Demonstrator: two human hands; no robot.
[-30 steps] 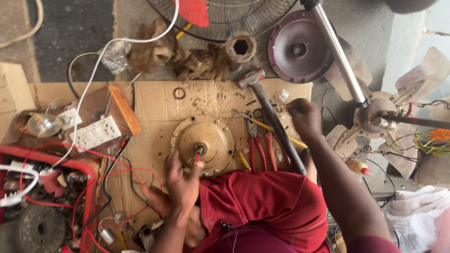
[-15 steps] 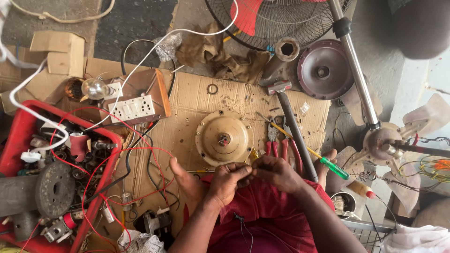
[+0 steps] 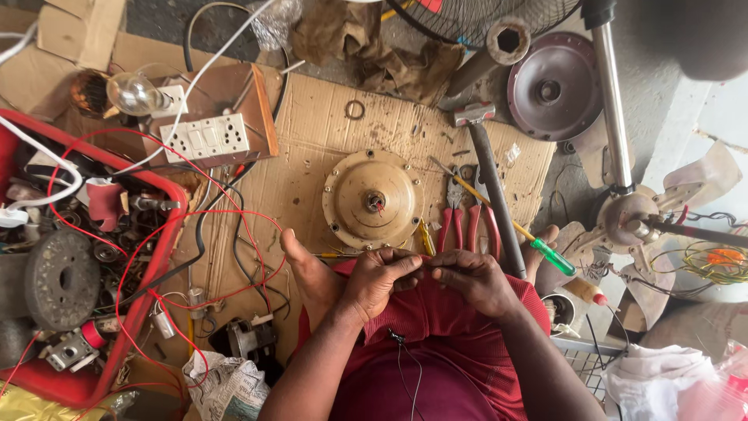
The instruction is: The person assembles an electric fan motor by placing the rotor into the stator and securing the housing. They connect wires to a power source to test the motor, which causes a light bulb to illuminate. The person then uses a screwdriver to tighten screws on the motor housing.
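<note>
Two hands meet over my lap: the left hand (image 3: 379, 279) and the right hand (image 3: 470, 279) are drawn together, fingers curled narrow, thumb and forefinger tips touching at a spot between them. Whatever they pinch is too small to make out; I cannot tell whether it is a wire end or nothing. Both rest above the red cloth (image 3: 436, 335) covering my knees, and a thin black wire (image 3: 405, 366) hangs down over that cloth below the wrists. A bare foot (image 3: 308, 273) lies just left of the left hand.

Just beyond the fingertips, on the cardboard sheet (image 3: 312, 148), sits the round cream motor housing (image 3: 374, 200), face up, with a short red lead at its centre shaft. To its right, near the right hand, lie red-handled pliers (image 3: 467, 214), a hammer (image 3: 487, 179) with its head away from me, and a yellow-shafted screwdriver with a green handle (image 3: 545, 251) crossing beneath the hammer's handle. A small metal ring (image 3: 355, 109) lies farther up the cardboard.

Left of the housing, a white switch-and-socket board (image 3: 206, 139) rests on a wooden block beside a clear bulb (image 3: 132, 92). Red wires (image 3: 226, 226) loop from there across the cardboard to a red crate (image 3: 167, 226) of parts. At upper right stand a dark round cover (image 3: 555, 87) and a chrome fan pole (image 3: 612, 109).
</note>
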